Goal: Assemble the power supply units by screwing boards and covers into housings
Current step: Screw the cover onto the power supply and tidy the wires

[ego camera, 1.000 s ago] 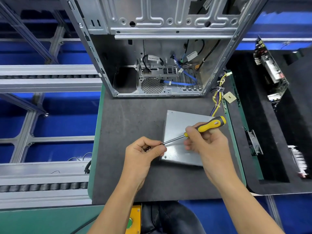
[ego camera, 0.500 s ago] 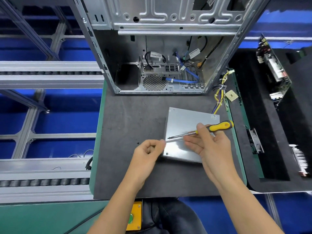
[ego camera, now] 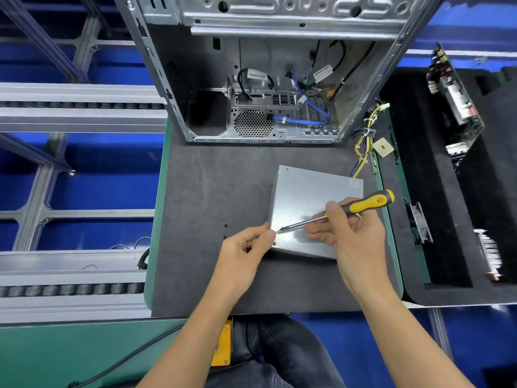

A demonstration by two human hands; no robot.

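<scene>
Head view: silver power supply housing (ego camera: 305,203) flat on dark mat (ego camera: 212,191), centre-right of frame. Right hand (ego camera: 352,233) grips yellow-black screwdriver (ego camera: 363,205), tip at housing's lower-left corner. Left hand (ego camera: 243,256) fingers curled, pinching at tip; what it pinches too small to tell. Open computer case (ego camera: 279,79) at top.

Bare mat (ego camera: 212,186) left (computer case (ego camera: 279,79) behind)

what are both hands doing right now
Left hand: fingers pinched at the screwdriver tip; any screw there is too small to see.
Right hand: grips the screwdriver.
</scene>
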